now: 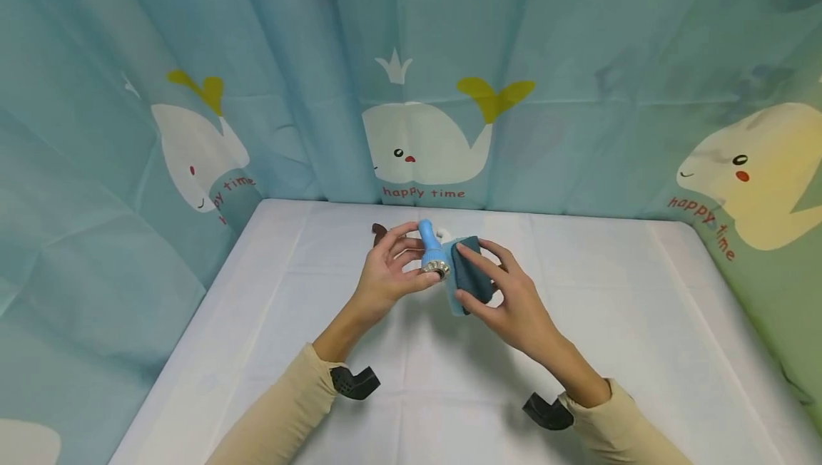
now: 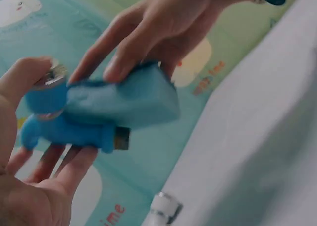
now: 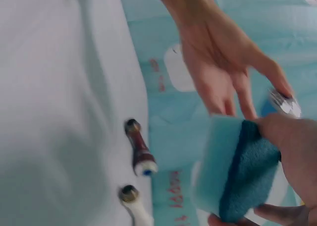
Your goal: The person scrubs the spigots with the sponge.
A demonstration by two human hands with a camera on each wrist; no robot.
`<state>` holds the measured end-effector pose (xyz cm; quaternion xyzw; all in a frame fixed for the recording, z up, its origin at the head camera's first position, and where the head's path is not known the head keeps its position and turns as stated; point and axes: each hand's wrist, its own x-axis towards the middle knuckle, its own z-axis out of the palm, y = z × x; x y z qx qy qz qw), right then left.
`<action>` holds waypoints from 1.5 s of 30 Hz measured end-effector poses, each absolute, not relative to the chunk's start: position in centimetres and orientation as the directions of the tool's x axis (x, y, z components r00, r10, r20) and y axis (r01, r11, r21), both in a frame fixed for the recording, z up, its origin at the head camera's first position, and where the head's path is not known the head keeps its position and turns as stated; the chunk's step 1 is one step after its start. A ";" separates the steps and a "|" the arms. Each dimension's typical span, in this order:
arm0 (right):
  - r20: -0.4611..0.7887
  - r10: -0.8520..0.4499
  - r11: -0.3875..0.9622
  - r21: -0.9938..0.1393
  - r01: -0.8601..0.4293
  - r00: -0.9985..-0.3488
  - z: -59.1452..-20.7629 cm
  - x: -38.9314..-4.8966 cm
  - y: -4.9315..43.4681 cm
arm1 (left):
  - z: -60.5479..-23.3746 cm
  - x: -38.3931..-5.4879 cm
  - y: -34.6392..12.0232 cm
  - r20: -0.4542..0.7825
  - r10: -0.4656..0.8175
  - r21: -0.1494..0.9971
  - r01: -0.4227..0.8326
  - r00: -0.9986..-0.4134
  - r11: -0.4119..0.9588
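My left hand point(image 1: 385, 272) pinches a blue tap point(image 1: 429, 245) between thumb and fingers, its shiny metal end toward the thumb. In the left wrist view the tap point(image 2: 74, 132) shows a curved spout and a dark metal fitting at the other end. A two-layer sponge point(image 1: 474, 276), light blue with a dark teal scouring side, is gripped by my right hand point(image 1: 521, 301). Its light side point(image 3: 213, 156) faces the tap. The sponge lies right against the tap in the left wrist view; whether they touch I cannot tell.
Behind the hands, a brown tap point(image 3: 138, 146) and a white tap point(image 3: 136, 206) lie on the white-covered table point(image 1: 308, 258). A curtain point(image 1: 282, 130) printed with whales hangs along the table's back and sides. Black wrist cameras point(image 1: 355, 383) sit at both cuffs.
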<state>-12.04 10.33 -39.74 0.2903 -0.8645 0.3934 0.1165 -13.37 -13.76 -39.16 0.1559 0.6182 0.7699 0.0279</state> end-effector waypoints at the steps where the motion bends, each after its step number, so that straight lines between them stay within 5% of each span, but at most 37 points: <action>1: 0.439 -0.412 0.535 -0.593 -0.602 -0.799 -39.8 -12.0 10.1 | -39.2 -13.4 -13.5 0.203 0.208 0.961 0.155 -0.957 -0.229; 6: 0.459 -0.405 0.670 -0.440 -0.598 -0.791 -40.0 -11.7 9.7 | -39.8 -13.4 -12.3 0.186 0.083 0.956 0.161 -0.979 -0.244; 15: 0.437 -0.422 0.715 -0.379 -0.588 -0.794 -39.5 -12.0 9.9 | -39.9 -13.5 -12.1 0.181 0.086 0.945 0.149 -0.980 -0.292; 25: 0.344 -0.461 0.394 -0.747 -0.536 -0.818 -38.6 -14.1 11.6 | -39.1 -13.2 -13.8 0.222 0.311 0.941 0.119 -0.924 -0.318; 37: 0.304 -0.516 0.423 -0.722 -0.547 -0.801 -39.3 -14.0 12.6 | -39.2 -13.1 -14.5 0.218 0.358 0.966 0.148 -0.908 -0.213; 45: 0.285 -0.444 0.503 -0.706 -0.499 -0.850 -39.7 -14.2 14.4 | -39.3 -13.0 -14.5 0.031 0.398 0.946 -0.101 -0.917 -0.307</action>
